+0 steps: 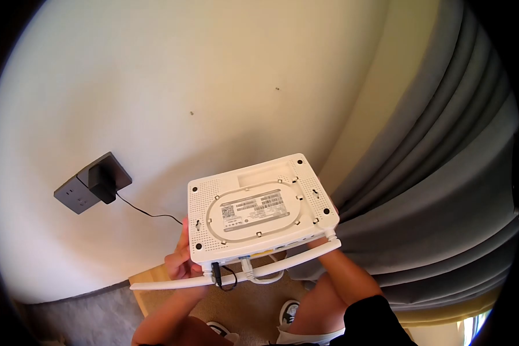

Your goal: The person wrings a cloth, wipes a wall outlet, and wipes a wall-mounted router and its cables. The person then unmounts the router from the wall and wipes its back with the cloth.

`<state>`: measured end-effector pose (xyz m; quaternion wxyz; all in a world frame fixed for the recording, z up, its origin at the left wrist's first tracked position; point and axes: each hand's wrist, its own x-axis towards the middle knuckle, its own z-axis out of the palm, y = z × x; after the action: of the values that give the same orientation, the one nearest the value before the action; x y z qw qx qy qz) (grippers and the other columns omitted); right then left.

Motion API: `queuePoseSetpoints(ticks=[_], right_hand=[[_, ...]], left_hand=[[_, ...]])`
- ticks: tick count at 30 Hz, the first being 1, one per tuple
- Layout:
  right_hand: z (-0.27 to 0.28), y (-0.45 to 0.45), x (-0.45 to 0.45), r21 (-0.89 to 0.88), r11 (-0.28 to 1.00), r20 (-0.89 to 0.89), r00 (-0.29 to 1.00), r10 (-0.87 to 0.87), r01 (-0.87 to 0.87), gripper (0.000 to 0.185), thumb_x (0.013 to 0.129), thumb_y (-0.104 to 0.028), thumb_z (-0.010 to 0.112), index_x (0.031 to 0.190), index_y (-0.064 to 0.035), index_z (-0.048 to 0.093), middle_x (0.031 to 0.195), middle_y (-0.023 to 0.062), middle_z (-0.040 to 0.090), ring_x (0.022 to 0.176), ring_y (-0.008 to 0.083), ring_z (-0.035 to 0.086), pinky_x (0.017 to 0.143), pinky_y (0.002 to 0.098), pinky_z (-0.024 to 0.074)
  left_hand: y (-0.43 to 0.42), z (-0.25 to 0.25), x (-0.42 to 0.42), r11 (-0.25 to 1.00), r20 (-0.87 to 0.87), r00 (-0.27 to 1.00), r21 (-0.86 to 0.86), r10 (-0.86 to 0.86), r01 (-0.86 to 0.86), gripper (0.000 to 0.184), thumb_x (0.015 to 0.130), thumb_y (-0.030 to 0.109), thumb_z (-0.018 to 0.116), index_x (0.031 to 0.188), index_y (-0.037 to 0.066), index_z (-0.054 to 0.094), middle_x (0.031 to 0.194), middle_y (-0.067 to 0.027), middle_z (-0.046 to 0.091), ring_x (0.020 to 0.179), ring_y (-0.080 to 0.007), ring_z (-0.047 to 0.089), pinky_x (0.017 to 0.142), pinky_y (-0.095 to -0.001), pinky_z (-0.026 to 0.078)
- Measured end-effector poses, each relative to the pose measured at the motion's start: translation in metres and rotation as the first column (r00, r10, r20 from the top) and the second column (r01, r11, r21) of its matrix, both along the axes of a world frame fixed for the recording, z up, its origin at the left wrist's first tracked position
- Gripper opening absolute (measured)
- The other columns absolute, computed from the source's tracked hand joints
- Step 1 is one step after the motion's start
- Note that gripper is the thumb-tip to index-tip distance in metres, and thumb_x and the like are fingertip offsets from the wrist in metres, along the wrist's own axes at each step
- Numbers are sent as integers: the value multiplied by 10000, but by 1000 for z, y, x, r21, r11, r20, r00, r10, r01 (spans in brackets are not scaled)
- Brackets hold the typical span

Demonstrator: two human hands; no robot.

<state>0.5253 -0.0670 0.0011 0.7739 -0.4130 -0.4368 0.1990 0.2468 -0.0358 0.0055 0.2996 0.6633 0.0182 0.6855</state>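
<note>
A white Wi-Fi router is held up before the wall, its underside with label, keyhole slots and dark feet facing me. Its two white antennas point out sideways along the lower edge. My left hand grips the router's left side, fingers partly behind it. My right hand is at the lower right corner, mostly hidden behind the router and antenna. A black power plug and a white network cable are plugged into the port edge.
Two small screws or anchors stick out of the wall. A black power adapter sits in the grey wall socket, its thin cord running towards the router. Grey curtains hang at right. My shoes are below.
</note>
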Motion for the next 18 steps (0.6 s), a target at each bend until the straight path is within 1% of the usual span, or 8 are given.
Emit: queuePoseSetpoints(ticks=[3,5,10,11,12,14,16,18], right_hand=[[1,-2,2,-47,997,-90,995,52,-57,388,1048,-99,530,1409,45,534,1412,178,573,1216,198,604,1036,308,485],[-7,0,5,37,995,-173,980,93,-88,392,1047,-111,536,1399,60,537,1400,180,582,1232,210,596,1061,321,465],[-35,1,32,72,991,-66,991,114,-109,445,1060,-154,447,1434,87,470,1430,207,546,1278,272,566,1117,389,436],[-45,4,37,167,958,-300,914,275,-233,454,1067,-159,415,1449,82,452,1442,221,529,1296,293,550,1125,411,431],[-54,13,52,161,952,-516,801,305,-259,462,1068,-166,404,1458,78,439,1453,223,518,1304,300,544,1127,417,431],[-53,17,50,151,943,-701,640,313,-296,470,1070,-174,394,1468,75,426,1464,226,507,1311,307,538,1128,423,431],[-30,-3,31,316,915,-319,881,350,-250,479,1072,-185,384,1478,69,414,1479,230,491,1314,320,535,1130,429,431],[-31,-4,33,324,908,-318,873,370,-267,483,1074,-192,378,1480,66,411,1481,232,488,1319,320,531,1133,430,427]], left_hand=[[-3,1,1,999,26,999,-31,-41,42,279,1038,249,558,1237,75,469,1542,-334,337,1440,-434,371,1151,-518,365],[-3,-1,-2,998,10,999,-42,-37,37,302,1030,237,572,1255,80,445,1543,-346,323,1447,-433,356,1158,-520,355],[-10,3,4,996,-6,998,-62,-65,65,378,1026,226,583,1323,81,401,1555,-358,293,1469,-429,313,1176,-514,311],[-9,5,2,995,-17,996,-55,-83,82,393,1025,219,587,1346,79,407,1560,-349,293,1473,-428,307,1181,-512,301],[-7,6,0,994,-29,994,-49,-101,100,410,1023,211,591,1368,78,414,1565,-341,292,1477,-427,300,1186,-511,291],[0,4,-2,988,-19,988,-9,-155,155,485,1015,207,612,1440,53,435,1562,-296,344,1475,-412,323,1188,-499,291],[2,7,-7,995,-66,992,-23,-103,102,509,1014,226,615,1446,25,436,1544,-281,376,1460,-404,353,1187,-496,296],[1,19,-10,999,-184,982,-6,46,-48,583,1009,320,620,1429,-54,466,1478,-240,447,1399,-369,431,1170,-478,324]])
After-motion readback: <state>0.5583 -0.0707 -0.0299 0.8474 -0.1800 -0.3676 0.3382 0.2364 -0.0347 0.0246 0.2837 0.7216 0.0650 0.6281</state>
